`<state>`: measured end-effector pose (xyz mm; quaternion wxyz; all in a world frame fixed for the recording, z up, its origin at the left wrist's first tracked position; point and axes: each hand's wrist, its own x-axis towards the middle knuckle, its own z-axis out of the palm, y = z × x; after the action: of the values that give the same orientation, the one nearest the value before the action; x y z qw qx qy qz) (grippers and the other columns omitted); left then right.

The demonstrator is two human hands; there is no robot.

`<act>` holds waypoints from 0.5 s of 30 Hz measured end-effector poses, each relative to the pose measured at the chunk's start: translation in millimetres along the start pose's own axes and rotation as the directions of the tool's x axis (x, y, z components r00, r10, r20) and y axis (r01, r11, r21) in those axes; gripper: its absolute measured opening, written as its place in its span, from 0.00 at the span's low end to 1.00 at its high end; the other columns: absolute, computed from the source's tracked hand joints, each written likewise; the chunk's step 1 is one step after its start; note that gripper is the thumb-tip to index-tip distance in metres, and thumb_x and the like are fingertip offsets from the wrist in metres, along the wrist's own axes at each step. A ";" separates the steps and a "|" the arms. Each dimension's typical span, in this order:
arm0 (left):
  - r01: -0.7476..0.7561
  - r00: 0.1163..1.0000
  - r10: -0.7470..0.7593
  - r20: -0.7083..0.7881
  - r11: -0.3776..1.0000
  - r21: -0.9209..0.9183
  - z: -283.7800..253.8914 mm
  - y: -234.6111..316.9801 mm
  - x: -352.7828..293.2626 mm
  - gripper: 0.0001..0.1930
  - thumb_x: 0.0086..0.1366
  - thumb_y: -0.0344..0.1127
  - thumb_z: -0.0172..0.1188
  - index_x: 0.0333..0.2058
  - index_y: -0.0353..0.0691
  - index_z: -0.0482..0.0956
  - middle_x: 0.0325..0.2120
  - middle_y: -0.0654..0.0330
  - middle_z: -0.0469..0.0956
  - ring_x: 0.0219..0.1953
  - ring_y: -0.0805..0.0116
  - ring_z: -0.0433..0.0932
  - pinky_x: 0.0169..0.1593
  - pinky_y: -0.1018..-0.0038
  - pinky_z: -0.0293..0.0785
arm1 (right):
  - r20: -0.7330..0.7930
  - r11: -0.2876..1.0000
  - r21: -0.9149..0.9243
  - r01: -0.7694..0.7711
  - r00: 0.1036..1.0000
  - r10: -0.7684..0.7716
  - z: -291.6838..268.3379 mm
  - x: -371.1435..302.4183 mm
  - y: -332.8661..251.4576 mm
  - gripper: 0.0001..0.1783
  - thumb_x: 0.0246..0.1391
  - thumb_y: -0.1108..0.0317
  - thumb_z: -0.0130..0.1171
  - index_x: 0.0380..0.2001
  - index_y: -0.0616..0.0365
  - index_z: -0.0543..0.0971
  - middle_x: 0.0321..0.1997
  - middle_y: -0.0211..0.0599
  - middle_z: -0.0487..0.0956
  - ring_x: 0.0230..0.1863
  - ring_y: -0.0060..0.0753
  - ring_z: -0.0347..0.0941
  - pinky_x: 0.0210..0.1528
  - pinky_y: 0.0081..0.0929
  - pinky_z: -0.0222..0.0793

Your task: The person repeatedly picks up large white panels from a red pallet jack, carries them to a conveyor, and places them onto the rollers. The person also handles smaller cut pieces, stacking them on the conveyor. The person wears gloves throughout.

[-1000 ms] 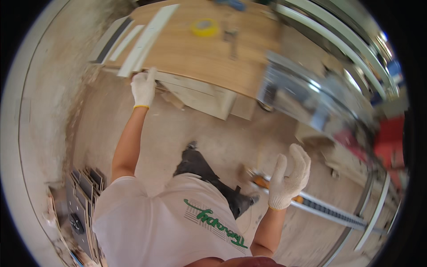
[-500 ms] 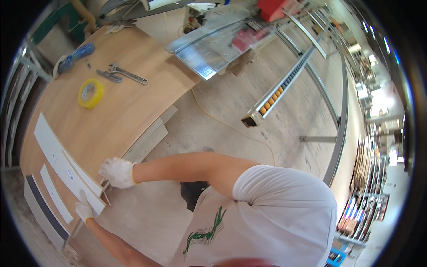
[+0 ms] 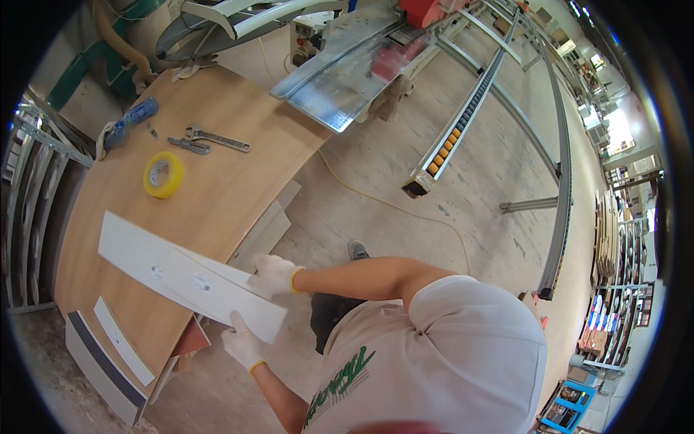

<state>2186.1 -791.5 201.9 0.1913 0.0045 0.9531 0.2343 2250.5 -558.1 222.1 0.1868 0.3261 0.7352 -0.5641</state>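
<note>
A long white panel with small marks on its face extends past the table's near edge, its far end over the wooden table. My left hand, in a white glove, grips its near end from the side, thumb on top. A narrower white strip lies along the panel's right edge, partly under it. My right hand, also gloved, is closed at that strip's near end; its fingertips are partly hidden. Another short white strip lies on the table to the left.
Yellow tape, an adjustable wrench, a utility knife and a blue-labelled bottle lie farther up the table. A dark-striped panel lies along the left edge. A metal machine table and roller rail stand beyond.
Both hands have moved right with the white panel and narrow strip, drawing them farther over the table edge. The view has shifted slightly; the tools on the table stay in place.
</note>
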 end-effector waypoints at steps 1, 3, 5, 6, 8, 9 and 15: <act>-0.001 0.999 0.001 0.041 1.000 0.005 5.5 -1.5 -15.3 0.47 0.76 0.71 0.56 0.46 0.16 0.86 0.45 0.23 0.85 0.51 0.30 0.86 0.56 0.45 0.79 | 0.006 0.997 0.010 -0.081 0.997 0.081 -1.3 0.4 6.0 0.42 0.63 0.43 0.62 0.63 0.73 0.79 0.67 0.66 0.82 0.68 0.62 0.80 0.72 0.48 0.73; 0.020 0.995 -0.020 0.097 1.000 -0.001 17.4 -0.5 -35.3 0.52 0.75 0.76 0.52 0.43 0.15 0.86 0.42 0.23 0.85 0.50 0.28 0.86 0.56 0.44 0.78 | 0.020 1.000 0.000 -0.009 1.000 0.009 6.0 2.2 12.2 0.39 0.64 0.43 0.60 0.58 0.74 0.82 0.61 0.66 0.85 0.64 0.63 0.83 0.70 0.48 0.76; 0.110 0.986 -0.114 0.125 0.993 0.032 26.4 3.6 -45.7 0.58 0.72 0.82 0.48 0.41 0.13 0.86 0.40 0.23 0.85 0.48 0.26 0.85 0.57 0.45 0.78 | -0.066 0.998 0.057 -0.004 0.998 0.008 15.1 -0.8 11.9 0.37 0.65 0.43 0.58 0.55 0.73 0.85 0.57 0.67 0.86 0.61 0.64 0.85 0.67 0.49 0.77; 0.063 0.992 -0.068 0.106 0.997 0.053 26.4 5.1 -47.0 0.56 0.73 0.80 0.50 0.41 0.13 0.87 0.39 0.25 0.86 0.48 0.29 0.86 0.56 0.46 0.79 | -0.109 0.993 0.110 -0.030 0.993 0.042 16.5 -4.6 9.4 0.36 0.66 0.44 0.58 0.54 0.71 0.86 0.55 0.68 0.87 0.60 0.64 0.85 0.66 0.50 0.77; 0.013 0.994 -0.029 0.102 0.989 0.149 17.7 7.5 -45.1 0.52 0.76 0.76 0.54 0.40 0.14 0.87 0.36 0.30 0.88 0.46 0.35 0.88 0.55 0.48 0.80 | -0.193 0.997 0.074 -0.022 0.980 0.036 5.6 -17.4 3.9 0.34 0.67 0.44 0.56 0.50 0.69 0.88 0.54 0.69 0.86 0.57 0.66 0.85 0.64 0.50 0.79; 0.056 0.997 -0.058 0.047 0.998 0.024 8.7 7.2 -41.9 0.48 0.77 0.72 0.55 0.41 0.16 0.88 0.37 0.34 0.89 0.44 0.40 0.88 0.53 0.50 0.81 | -0.234 0.998 0.055 -0.011 0.972 0.023 -8.9 -25.0 1.6 0.34 0.67 0.43 0.55 0.47 0.68 0.89 0.54 0.68 0.86 0.57 0.66 0.85 0.64 0.51 0.78; -0.070 0.990 0.141 0.029 0.646 -0.760 -71.1 -27.8 -28.5 0.32 0.84 0.53 0.59 0.60 0.21 0.81 0.52 0.47 0.86 0.49 0.57 0.86 0.57 0.61 0.83 | -0.332 0.989 -0.140 -0.045 0.943 -0.004 -144.7 -92.6 27.7 0.37 0.68 0.34 0.56 0.46 0.62 0.90 0.52 0.61 0.88 0.56 0.62 0.86 0.61 0.52 0.79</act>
<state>2188.7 -850.7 257.8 0.2022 -0.0102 0.7576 0.6206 2349.6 -441.1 304.6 0.0900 0.4095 0.7919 -0.4440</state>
